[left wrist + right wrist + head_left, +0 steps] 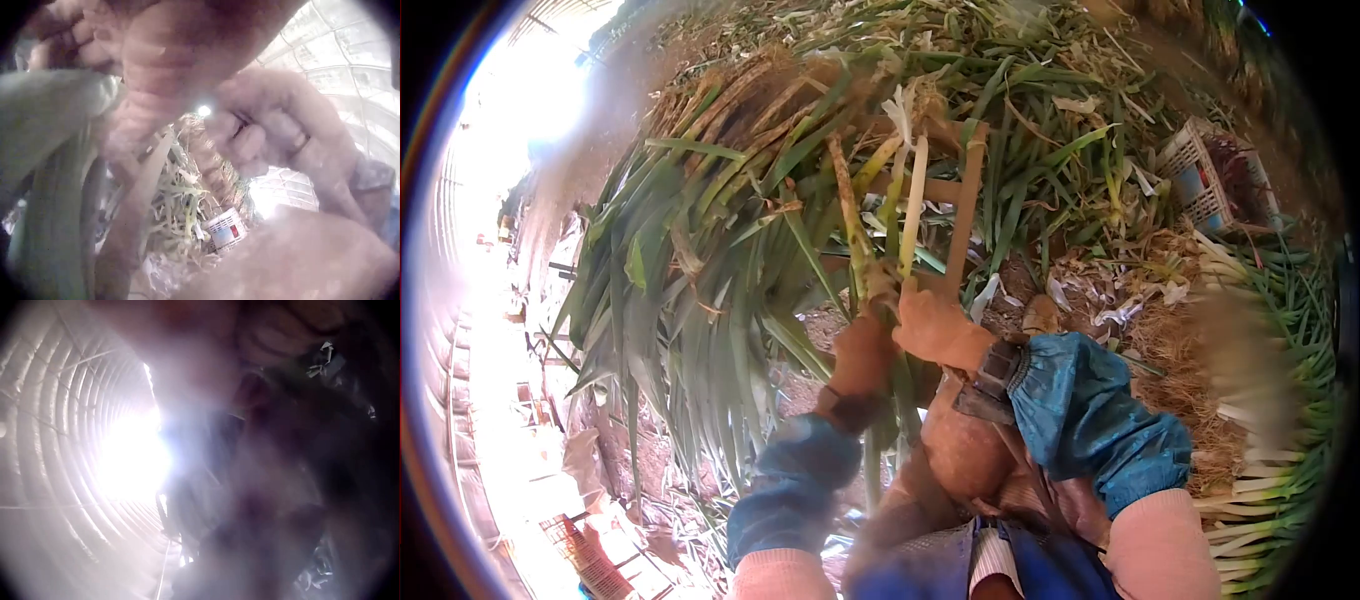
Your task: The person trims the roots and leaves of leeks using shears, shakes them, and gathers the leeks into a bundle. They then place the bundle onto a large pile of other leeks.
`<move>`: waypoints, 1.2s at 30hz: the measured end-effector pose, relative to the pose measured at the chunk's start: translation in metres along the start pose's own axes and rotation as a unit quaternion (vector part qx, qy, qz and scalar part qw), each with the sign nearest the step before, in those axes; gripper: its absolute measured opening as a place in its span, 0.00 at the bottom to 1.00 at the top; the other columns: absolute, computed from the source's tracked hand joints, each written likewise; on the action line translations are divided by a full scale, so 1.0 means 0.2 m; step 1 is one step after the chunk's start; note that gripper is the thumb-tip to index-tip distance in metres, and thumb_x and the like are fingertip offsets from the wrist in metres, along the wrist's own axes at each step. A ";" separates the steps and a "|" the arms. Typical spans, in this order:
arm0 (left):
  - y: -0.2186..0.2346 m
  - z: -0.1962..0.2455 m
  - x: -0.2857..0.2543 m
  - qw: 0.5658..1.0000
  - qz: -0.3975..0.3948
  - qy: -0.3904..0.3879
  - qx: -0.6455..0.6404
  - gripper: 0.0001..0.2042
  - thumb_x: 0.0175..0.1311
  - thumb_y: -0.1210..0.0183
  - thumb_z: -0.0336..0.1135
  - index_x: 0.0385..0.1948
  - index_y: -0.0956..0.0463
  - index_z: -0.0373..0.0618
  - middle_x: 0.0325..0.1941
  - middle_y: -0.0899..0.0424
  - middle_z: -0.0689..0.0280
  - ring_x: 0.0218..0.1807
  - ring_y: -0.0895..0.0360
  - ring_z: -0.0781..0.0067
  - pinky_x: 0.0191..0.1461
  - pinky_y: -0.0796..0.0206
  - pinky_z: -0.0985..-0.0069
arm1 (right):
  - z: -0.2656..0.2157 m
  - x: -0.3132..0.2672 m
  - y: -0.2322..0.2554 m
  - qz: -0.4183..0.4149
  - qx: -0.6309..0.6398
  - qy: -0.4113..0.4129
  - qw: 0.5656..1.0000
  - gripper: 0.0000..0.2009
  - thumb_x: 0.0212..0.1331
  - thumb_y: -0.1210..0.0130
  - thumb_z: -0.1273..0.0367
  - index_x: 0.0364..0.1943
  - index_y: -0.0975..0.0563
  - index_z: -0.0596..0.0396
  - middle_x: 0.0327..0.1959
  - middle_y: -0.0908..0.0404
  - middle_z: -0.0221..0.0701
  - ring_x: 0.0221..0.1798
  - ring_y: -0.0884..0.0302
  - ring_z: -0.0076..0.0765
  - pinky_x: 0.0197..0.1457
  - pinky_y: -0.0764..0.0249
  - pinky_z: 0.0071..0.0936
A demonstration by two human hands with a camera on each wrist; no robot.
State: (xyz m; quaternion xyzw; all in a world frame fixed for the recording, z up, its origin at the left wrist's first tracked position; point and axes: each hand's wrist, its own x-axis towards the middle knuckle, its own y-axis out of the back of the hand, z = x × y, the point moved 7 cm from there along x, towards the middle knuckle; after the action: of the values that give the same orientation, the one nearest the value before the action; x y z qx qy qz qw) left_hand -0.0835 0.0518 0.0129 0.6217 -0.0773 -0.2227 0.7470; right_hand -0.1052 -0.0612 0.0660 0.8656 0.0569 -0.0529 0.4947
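Fingers (920,300) clasp leek stalks (912,200).

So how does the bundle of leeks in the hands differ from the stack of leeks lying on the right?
The held bundle is gripped upright by the left hand and right hand; the stack on the right lies flat, untouched. The held bundle fans out long green and dry brown leaves; the stack shows mostly pale white stalks with green tops, lying side by side. Both are long-stalked green leeks.

White plastic crate (1212,180) lies tilted on the dirt, upper right. Trimmed white-stalked leeks (1260,400) stacked along the right edge. Loose husks and straw (1140,290) strewn between them. Greenhouse tunnel ribs (56,425) arch overhead.
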 end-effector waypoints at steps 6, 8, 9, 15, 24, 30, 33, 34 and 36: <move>-0.03 -0.15 0.18 0.992 -0.019 -0.122 -0.035 0.09 0.52 0.44 0.34 0.27 0.26 0.35 0.24 0.22 0.50 0.29 0.23 0.48 0.29 0.32 0.61 | 0.01 -0.09 0.02 -0.073 0.086 -0.031 0.993 0.17 0.44 0.49 0.68 0.35 0.33 0.70 0.27 0.23 0.54 0.33 0.22 0.59 0.36 0.26 0.47; -0.03 -0.17 0.18 0.986 0.029 -0.124 -0.113 0.07 0.51 0.45 0.29 0.30 0.25 0.38 0.25 0.22 0.50 0.29 0.24 0.46 0.31 0.32 0.59 | 0.01 -0.16 -0.01 -0.109 0.098 -0.038 0.988 0.20 0.45 0.46 0.67 0.37 0.39 0.68 0.27 0.24 0.58 0.34 0.24 0.65 0.40 0.27 0.51; -0.01 -0.17 0.16 0.988 0.034 -0.107 -0.104 0.07 0.51 0.45 0.28 0.31 0.25 0.38 0.25 0.22 0.49 0.29 0.25 0.45 0.31 0.33 0.58 | 0.01 -0.18 -0.02 -0.121 0.096 -0.035 0.987 0.20 0.45 0.46 0.67 0.38 0.39 0.68 0.27 0.24 0.58 0.34 0.24 0.65 0.41 0.27 0.51; 0.01 -0.18 0.16 0.994 0.027 -0.014 -0.103 0.07 0.54 0.46 0.34 0.25 0.27 0.38 0.27 0.22 0.47 0.33 0.25 0.43 0.35 0.34 0.55 | 0.02 -0.09 -0.03 -0.116 0.096 -0.031 0.988 0.21 0.46 0.47 0.67 0.40 0.39 0.69 0.30 0.24 0.59 0.38 0.25 0.66 0.44 0.28 0.51; -0.01 -0.32 0.58 0.935 0.120 0.080 -0.325 0.15 0.48 0.39 0.36 0.35 0.24 0.35 0.34 0.20 0.49 0.40 0.24 0.47 0.42 0.32 0.61 | 0.01 0.04 0.04 -0.064 0.026 -0.043 0.997 0.20 0.46 0.50 0.66 0.39 0.34 0.70 0.30 0.22 0.54 0.37 0.23 0.58 0.42 0.27 0.45; 0.11 -0.25 0.48 0.972 0.112 0.084 -0.189 0.16 0.46 0.39 0.37 0.36 0.24 0.39 0.35 0.20 0.50 0.40 0.24 0.47 0.42 0.33 0.59 | 0.07 0.13 0.00 -0.004 0.032 -0.038 0.999 0.20 0.47 0.51 0.66 0.41 0.31 0.71 0.28 0.20 0.47 0.30 0.19 0.48 0.33 0.25 0.39; 0.10 -0.26 0.40 0.976 0.094 0.088 -0.177 0.17 0.45 0.38 0.39 0.36 0.24 0.39 0.34 0.20 0.51 0.40 0.24 0.47 0.41 0.33 0.58 | 0.06 0.14 0.03 0.011 0.033 -0.042 0.998 0.19 0.47 0.50 0.66 0.40 0.31 0.70 0.27 0.20 0.47 0.29 0.19 0.48 0.31 0.25 0.39; 0.10 -0.27 0.37 0.974 0.097 0.081 -0.188 0.18 0.45 0.37 0.41 0.36 0.23 0.39 0.33 0.20 0.51 0.39 0.23 0.48 0.41 0.34 0.59 | 0.03 0.12 0.04 0.004 0.009 -0.032 0.999 0.19 0.47 0.50 0.66 0.40 0.31 0.70 0.26 0.20 0.47 0.29 0.19 0.48 0.32 0.25 0.39; 0.11 -0.28 0.29 0.975 0.102 0.076 -0.184 0.19 0.44 0.35 0.41 0.36 0.23 0.39 0.31 0.20 0.51 0.36 0.22 0.50 0.39 0.33 0.61 | 0.01 0.09 0.02 -0.010 0.002 -0.028 1.000 0.20 0.48 0.50 0.66 0.41 0.32 0.71 0.26 0.20 0.47 0.29 0.19 0.48 0.33 0.24 0.40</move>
State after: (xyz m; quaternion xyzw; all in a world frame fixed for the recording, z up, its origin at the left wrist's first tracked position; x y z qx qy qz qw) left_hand -0.0046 0.0791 0.0117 0.4777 -0.0408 -0.1079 0.8709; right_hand -0.0869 -0.0639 0.0653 0.8639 0.0519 -0.0825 0.4942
